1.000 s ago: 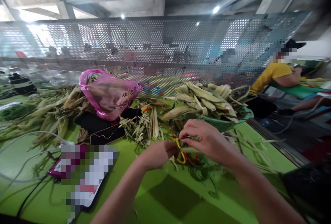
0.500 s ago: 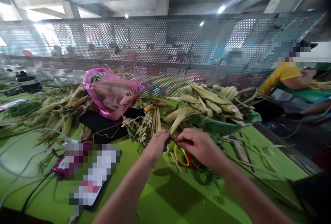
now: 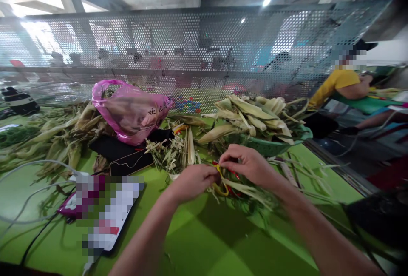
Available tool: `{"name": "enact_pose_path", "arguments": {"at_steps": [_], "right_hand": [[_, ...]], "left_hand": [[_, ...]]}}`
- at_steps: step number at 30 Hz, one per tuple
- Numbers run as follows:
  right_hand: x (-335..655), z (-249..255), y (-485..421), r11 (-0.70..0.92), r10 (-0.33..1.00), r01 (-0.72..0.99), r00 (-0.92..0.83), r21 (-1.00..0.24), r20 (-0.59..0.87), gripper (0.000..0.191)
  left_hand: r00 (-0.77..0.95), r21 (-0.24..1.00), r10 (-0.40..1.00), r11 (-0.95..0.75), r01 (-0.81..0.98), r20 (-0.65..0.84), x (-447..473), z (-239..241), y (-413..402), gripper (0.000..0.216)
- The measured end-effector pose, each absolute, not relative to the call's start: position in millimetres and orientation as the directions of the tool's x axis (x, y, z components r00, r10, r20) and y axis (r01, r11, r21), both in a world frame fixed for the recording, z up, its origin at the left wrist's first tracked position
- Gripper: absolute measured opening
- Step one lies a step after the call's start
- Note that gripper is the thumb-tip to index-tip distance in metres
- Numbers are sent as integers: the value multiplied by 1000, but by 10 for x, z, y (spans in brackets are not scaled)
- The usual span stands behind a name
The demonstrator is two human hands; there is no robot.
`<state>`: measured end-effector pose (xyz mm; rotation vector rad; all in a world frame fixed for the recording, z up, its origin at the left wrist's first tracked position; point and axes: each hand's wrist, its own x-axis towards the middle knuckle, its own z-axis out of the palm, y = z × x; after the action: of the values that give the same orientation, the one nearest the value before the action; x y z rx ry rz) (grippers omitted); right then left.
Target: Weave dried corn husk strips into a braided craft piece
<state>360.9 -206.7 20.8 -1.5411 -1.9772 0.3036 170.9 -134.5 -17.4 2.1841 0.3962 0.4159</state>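
Note:
My left hand (image 3: 198, 181) is closed in a pinch at the near end of a pale corn husk strip (image 3: 247, 191), which trails off to the right under my right hand. Just beside it, my right hand (image 3: 247, 164) is also pinched, its fingertips almost meeting those of the left; what lies between them is too small to make out. Yellow and red loops, apparently scissor handles (image 3: 222, 190), show below and behind the fingers. Green stringy material (image 3: 255, 212) lies on the table beneath the right wrist.
A green basket (image 3: 270, 147) heaped with corn husks (image 3: 255, 114) stands behind my right hand. Husk piles (image 3: 70, 135), a pink plastic bag (image 3: 127, 114) and a dark phone (image 3: 130, 164) lie to the left. Nearer are cables, a power strip (image 3: 68, 208) and another phone (image 3: 119, 220). A person in yellow (image 3: 344, 82) sits right.
The husk strip stood up and away from my fingers; it now lies toward the lower right. My hands have moved slightly apart, and the view has shifted a little.

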Motion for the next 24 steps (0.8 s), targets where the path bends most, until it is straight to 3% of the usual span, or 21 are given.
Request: {"name": "enact_pose_path", "arguments": {"at_steps": [2,4,7,9,13,17,24], "right_hand": [[3653,150,-2031,236,956,703,-45,-671,289,17],[3640,88,-2003,215,958,643,8,-735,287,19],[3550,34,-1999,245,942,679,1,-692,335,17],[3475,33,-2021,271,929,744,-36,-611,368,16],[3340,70,-2080,322,901,845,-135,-427,412,16],[3230,85,-2117,380,870,886,-244,-267,428,20],[3295,180,-2153,399,876,863,-259,-311,407,18]], "left_hand": [[880,932,456,-361,42,137,1698,-142,-1333,24],[815,994,573,-110,-24,83,1694,-135,-1329,27],[740,982,673,141,-127,-1,1697,-153,-1326,25],[721,975,693,171,-140,-18,1711,-181,-1314,22],[636,1000,771,-28,-1,22,1781,-289,-1251,20],[592,937,793,-301,176,143,1817,-393,-1214,22],[691,617,678,-662,426,251,1705,-267,-1326,22]]}}
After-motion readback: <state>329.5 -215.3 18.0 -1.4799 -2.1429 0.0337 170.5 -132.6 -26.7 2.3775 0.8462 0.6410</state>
